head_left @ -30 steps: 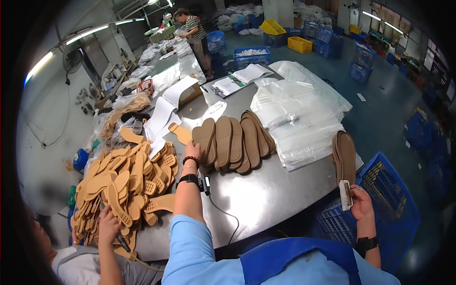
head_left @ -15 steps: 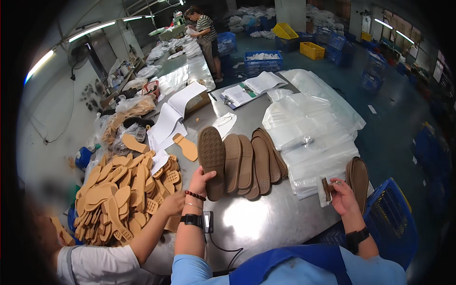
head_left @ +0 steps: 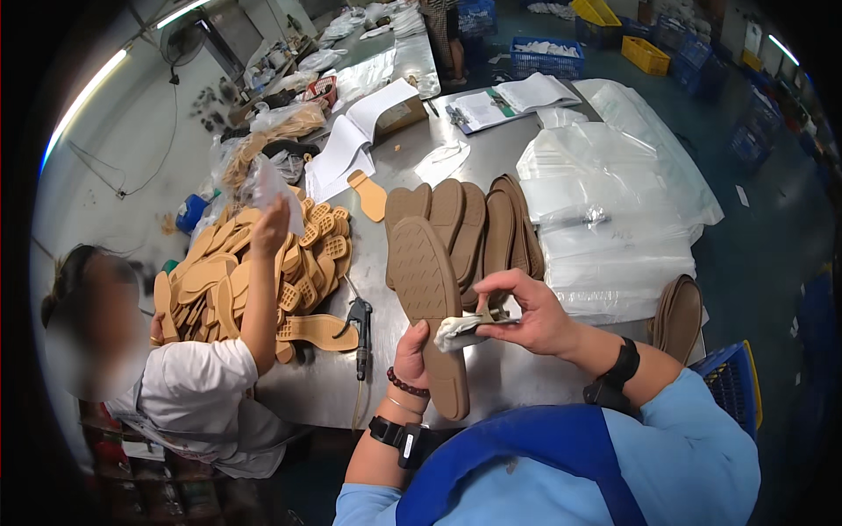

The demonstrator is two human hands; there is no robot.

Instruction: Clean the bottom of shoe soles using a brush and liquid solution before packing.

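Note:
A brown shoe sole (head_left: pixel 424 272) stands tilted in my left hand (head_left: pixel 410 358), which grips its edge near the lower half. Its textured underside faces up. My right hand (head_left: pixel 535 316) pinches a small flat tool with a white cloth-like end (head_left: pixel 454 333); the exact kind is unclear. That white end lies against the sole's middle, or just over it. Behind the held sole, several more brown soles (head_left: pixel 500 223) lean together in a row on the metal table (head_left: pixel 561 373).
A co-worker's hand (head_left: pixel 272 223) lifts a pale sheet over a heap of tan soles (head_left: pixel 215 280). An air blow gun (head_left: pixel 360 329) lies left of me. Clear plastic bags (head_left: pixel 605 219) cover the right side, near a brown sole stack (head_left: pixel 679 316) and a blue basket (head_left: pixel 728 381).
My right hand has come from the table's right side to the held sole with the tool. The sole is nearer to me, and the co-worker's arm has risen.

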